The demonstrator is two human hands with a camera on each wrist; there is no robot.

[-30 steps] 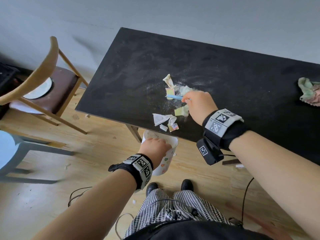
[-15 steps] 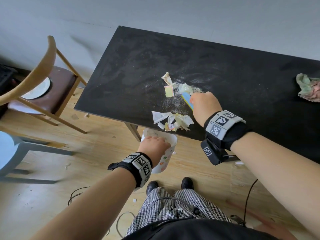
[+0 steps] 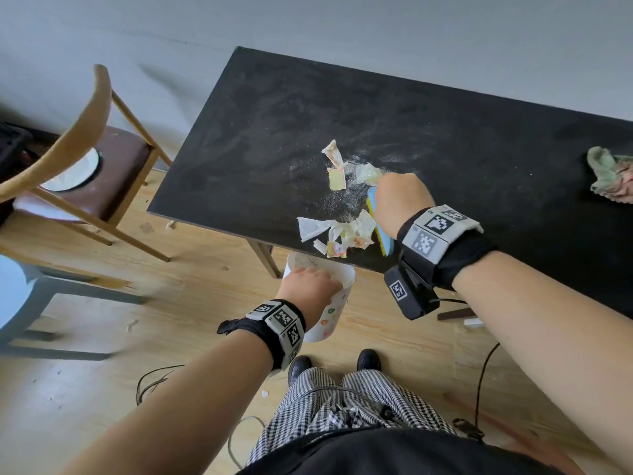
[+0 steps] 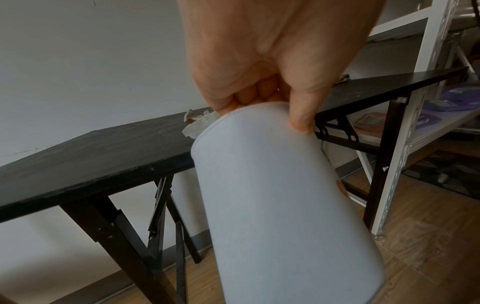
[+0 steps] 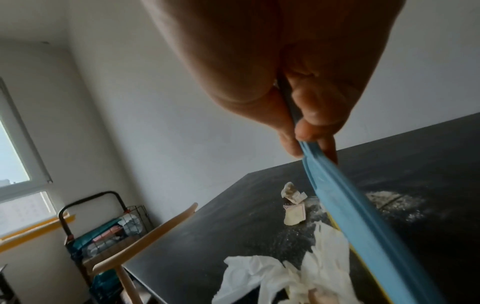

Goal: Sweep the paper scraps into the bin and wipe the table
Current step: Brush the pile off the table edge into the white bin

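My right hand [image 3: 399, 204] grips a blue and yellow scraper [image 3: 381, 231] [image 5: 363, 226], its edge down on the black table [image 3: 445, 138]. Just left of the scraper, a heap of white paper scraps [image 3: 337, 234] [image 5: 293, 275] lies at the table's near edge. A few more scraps [image 3: 337, 166] [image 5: 292, 203] lie farther in, amid pale dust. Below the edge, my left hand [image 3: 308, 286] [image 4: 272, 67] holds the white bin [image 3: 329, 303] [image 4: 280, 205] by its rim, tilted, its thumb outside and fingers inside.
A crumpled green and pink cloth [image 3: 611, 180] lies at the table's right end. A wooden chair [image 3: 78, 159] with a brown seat stands left of the table. Cables [image 3: 154, 382] trail on the wooden floor. White shelving [image 4: 415, 102] stands past the table's right end.
My right hand drew the scraper towards the near edge, pushing scraps into the heap there. The left hand with the bin stayed under the edge.
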